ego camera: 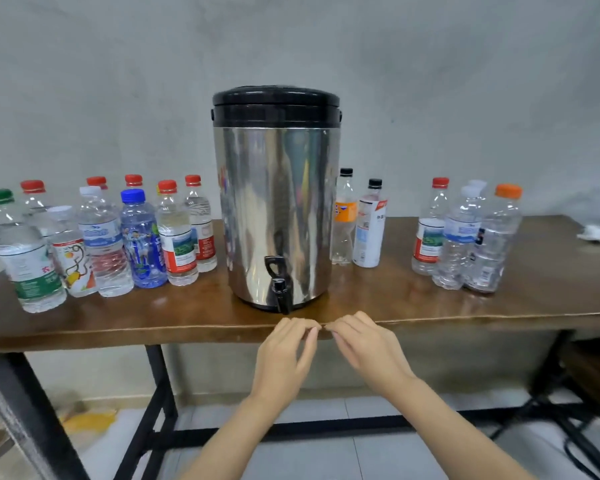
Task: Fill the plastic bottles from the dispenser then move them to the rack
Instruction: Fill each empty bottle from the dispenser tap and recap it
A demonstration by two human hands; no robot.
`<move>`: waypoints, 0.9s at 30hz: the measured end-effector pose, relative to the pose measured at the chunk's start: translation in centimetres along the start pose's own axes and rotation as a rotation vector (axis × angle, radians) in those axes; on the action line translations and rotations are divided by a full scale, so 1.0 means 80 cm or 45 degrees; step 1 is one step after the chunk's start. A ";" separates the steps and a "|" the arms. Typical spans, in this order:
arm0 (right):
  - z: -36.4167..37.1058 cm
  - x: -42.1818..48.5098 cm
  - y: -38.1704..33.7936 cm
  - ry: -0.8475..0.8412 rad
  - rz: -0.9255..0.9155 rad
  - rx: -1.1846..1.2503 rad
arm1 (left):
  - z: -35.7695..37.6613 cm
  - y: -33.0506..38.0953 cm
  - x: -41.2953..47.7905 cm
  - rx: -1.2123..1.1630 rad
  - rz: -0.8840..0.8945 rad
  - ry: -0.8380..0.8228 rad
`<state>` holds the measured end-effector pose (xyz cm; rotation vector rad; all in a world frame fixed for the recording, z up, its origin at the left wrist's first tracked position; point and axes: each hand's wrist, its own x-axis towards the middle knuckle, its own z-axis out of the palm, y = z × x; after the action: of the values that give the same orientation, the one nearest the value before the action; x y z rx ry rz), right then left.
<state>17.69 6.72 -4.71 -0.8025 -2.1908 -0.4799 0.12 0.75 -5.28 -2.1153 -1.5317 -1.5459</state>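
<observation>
Just beyond both hands stands the dispenser (276, 195): a polished steel cylinder with a black plastic lid and a black spigot (280, 292) directly above the fingertips. Left hand (282, 355) and right hand (369, 351) hover at the front edge of the glossy brown wooden table (187, 317), fingers loosely curled, tips nearly meeting, holding nothing. Clear ribbed capped plastic bottles: large cluster (101, 237) far left of left hand; two black-capped bottles (359, 223) beside the dispenser; another group (465, 237) far right of right hand. Nothing lies between hands and spigot.
</observation>
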 end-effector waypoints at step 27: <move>-0.087 0.099 0.245 0.308 1.142 -0.382 | 0.193 0.013 0.137 0.248 0.061 -0.180</move>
<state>30.33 20.37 7.50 -1.6622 -1.3519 -0.4055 10.72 16.42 -3.83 -2.1715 -1.5896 -1.2014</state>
